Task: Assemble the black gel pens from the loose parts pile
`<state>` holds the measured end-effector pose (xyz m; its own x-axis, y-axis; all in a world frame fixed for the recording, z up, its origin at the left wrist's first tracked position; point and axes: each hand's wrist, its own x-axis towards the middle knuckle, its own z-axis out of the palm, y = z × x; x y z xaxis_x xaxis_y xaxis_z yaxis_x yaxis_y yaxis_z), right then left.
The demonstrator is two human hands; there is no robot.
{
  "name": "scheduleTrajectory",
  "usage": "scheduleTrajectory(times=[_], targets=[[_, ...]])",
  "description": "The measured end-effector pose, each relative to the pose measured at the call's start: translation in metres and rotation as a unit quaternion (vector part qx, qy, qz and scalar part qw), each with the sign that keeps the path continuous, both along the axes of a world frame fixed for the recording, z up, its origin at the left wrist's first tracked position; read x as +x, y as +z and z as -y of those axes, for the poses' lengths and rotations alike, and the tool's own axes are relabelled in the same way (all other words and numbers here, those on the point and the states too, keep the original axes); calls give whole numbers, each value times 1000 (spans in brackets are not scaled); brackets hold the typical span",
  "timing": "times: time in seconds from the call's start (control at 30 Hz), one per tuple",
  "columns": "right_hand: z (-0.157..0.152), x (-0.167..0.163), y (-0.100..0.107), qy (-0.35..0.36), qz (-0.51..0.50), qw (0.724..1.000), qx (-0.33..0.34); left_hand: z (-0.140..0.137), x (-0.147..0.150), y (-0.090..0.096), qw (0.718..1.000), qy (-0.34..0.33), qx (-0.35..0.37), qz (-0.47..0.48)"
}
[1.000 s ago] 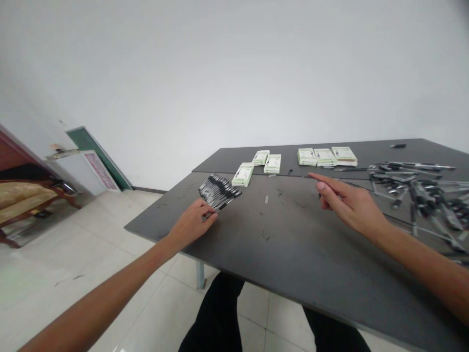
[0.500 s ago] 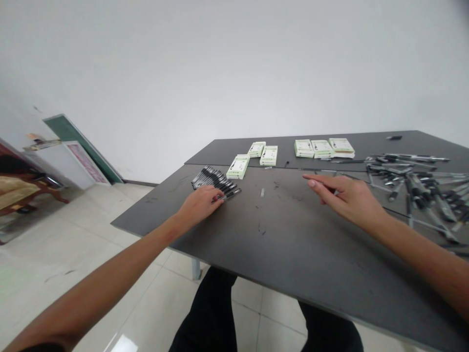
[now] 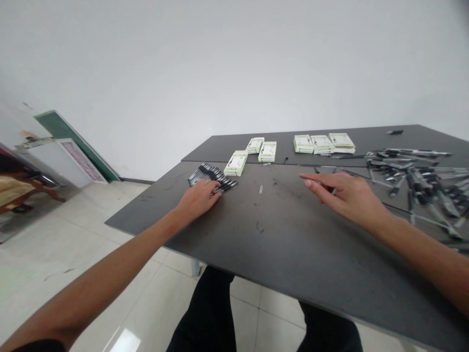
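My left hand (image 3: 200, 199) rests at the near end of a slanting row of black-and-clear pens (image 3: 209, 172). Its fingers are curled around the end of the nearest pen (image 3: 227, 187), partly hiding it. My right hand (image 3: 350, 195) hovers over the table to the right, with index finger and thumb stretched out to the left and nothing seen between them. Just behind the row stands a white-and-green box (image 3: 235, 163). Right of my right hand lies a loose heap of pens and pen parts (image 3: 421, 183).
The dark table (image 3: 286, 249) carries two more boxes at back left, one being a box (image 3: 267, 151), and a group of three boxes (image 3: 322, 143) farther right. A small clear piece (image 3: 261, 189) lies mid-table. A black pen cap (image 3: 395, 132) sits at the back right.
My view has shifted slightly, so the table's items appear a little higher and mostly farther left. My left hand stays at the row's near end; my right hand keeps nearly the same pose.
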<state>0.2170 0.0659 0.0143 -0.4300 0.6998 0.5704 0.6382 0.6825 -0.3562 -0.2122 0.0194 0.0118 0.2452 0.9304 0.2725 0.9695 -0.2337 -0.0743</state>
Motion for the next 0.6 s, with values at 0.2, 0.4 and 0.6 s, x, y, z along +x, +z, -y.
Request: scheduleTrajectory(times=[0.2, 0.4, 0.6], targets=[[0, 0, 0, 1, 3, 1000, 4, -2, -2, -5, 1000, -3, 8, -4], [1, 1, 8, -5, 17, 1000, 8, 4, 5, 0, 999, -16, 28, -1], [-8, 13, 20, -60, -1, 998, 14, 22, 72, 11, 993, -113, 42, 8]])
